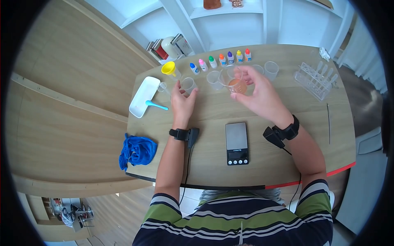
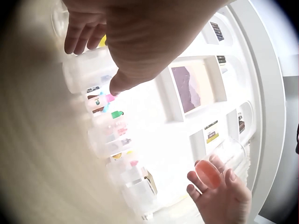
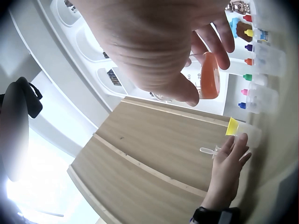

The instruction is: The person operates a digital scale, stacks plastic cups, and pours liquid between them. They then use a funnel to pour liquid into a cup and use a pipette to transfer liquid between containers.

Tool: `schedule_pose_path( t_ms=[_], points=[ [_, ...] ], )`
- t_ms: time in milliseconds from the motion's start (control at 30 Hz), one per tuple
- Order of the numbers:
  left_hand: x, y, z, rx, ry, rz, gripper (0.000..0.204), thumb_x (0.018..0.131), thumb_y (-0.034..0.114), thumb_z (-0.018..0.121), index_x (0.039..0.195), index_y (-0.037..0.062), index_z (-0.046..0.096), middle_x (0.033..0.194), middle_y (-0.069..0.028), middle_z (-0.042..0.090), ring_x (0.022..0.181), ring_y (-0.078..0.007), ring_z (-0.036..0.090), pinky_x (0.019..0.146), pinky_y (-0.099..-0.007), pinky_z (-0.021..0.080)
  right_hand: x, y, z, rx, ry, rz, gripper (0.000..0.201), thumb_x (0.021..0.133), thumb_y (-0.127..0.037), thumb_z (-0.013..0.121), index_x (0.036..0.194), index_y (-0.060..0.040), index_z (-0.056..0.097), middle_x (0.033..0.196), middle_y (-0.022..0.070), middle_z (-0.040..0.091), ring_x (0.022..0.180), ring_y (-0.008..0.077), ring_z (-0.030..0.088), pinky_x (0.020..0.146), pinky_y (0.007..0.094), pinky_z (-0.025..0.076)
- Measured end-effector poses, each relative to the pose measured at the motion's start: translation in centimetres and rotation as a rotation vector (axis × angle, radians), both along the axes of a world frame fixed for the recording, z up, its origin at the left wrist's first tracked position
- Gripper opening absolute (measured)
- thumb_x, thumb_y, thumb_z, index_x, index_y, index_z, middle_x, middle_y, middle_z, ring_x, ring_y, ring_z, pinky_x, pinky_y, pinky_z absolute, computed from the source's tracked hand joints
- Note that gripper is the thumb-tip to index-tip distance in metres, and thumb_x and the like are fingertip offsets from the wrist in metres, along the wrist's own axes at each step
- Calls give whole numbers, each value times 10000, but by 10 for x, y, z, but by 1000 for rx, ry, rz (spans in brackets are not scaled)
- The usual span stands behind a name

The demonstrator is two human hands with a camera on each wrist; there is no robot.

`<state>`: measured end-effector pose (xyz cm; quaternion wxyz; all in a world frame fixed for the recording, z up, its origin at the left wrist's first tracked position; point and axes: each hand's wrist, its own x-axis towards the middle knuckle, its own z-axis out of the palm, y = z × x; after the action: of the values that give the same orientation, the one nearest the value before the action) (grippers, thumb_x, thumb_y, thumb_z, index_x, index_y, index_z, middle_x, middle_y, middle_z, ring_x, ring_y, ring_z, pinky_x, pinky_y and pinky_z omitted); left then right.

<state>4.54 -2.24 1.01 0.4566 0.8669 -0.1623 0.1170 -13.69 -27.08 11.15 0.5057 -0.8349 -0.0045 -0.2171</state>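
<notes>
My right hand [image 1: 264, 94] grips a clear measuring cup [image 1: 230, 76] with orange liquid [image 1: 238, 86] in its bottom, raised above the table. Volume marks show on the cup's wall in the right wrist view, where fingers and thumb lie on either side of it. My left hand [image 1: 183, 103] is at a clear plastic cup [image 1: 188, 84] standing on the table. Its fingers are loosely extended on the cup's left, and the thumb is spread toward the right. Close by is another clear cup with a yellow funnel [image 1: 168, 68] in its top.
Several dropper bottles [image 1: 222, 60] with coloured caps line the back. More clear cups [image 1: 271, 70] stand near them. A digital scale [image 1: 237, 143] lies in front, a test tube rack [image 1: 315, 81] at right. At left are a white tray [image 1: 137, 107], blue spoon [image 1: 157, 105] and blue cloth [image 1: 139, 150].
</notes>
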Motion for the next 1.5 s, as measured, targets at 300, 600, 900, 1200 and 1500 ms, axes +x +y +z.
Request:
schedule_pose_path(
  t_ms=[300, 600, 900, 1200, 1500],
  points=[
    [10, -3, 18, 172, 114, -3, 854, 862, 335, 915, 1504, -86, 538, 1337, -223, 736, 1153, -284, 737, 985, -411, 597, -2, 2, -5, -44, -44, 8, 654, 869, -129, 883, 1442, -40, 580, 1338, 171, 710, 1255, 318, 694, 1047, 426, 558],
    [-76, 36, 46, -18, 107, -424, 577, 813, 91, 912, 1315, 4, 640, 1293, -119, 701, 1225, -232, 685, 1105, -383, 525, -7, 21, -6, -159, -27, 110, 603, 850, -67, 871, 1383, -22, 593, 1285, 193, 712, 1231, 351, 701, 1028, 449, 566],
    [-101, 32, 55, 13, 66, -596, 546, 769, 48, 892, 1268, 35, 671, 1249, -116, 689, 1189, -304, 679, 1062, -401, 530, -9, 41, -12, -494, -59, 163, 615, 778, -30, 859, 1345, -59, 622, 1287, 145, 666, 1195, 395, 642, 1012, 484, 525],
    [-99, 36, 49, 8, 18, -571, 517, 764, 62, 880, 1248, 54, 699, 1214, -128, 683, 1153, -339, 672, 994, -419, 556, -8, 44, -13, -630, -36, 167, 622, 761, -18, 851, 1345, -84, 648, 1289, 141, 642, 1192, 383, 625, 1019, 478, 509],
    [-100, 35, 44, 26, 56, -579, 502, 783, 73, 881, 1252, 48, 701, 1155, -116, 662, 1105, -314, 661, 922, -392, 573, -7, 43, -12, -698, -50, 165, 645, 750, -8, 841, 1360, -95, 651, 1281, 141, 632, 1191, 377, 624, 1025, 485, 500]
  ],
)
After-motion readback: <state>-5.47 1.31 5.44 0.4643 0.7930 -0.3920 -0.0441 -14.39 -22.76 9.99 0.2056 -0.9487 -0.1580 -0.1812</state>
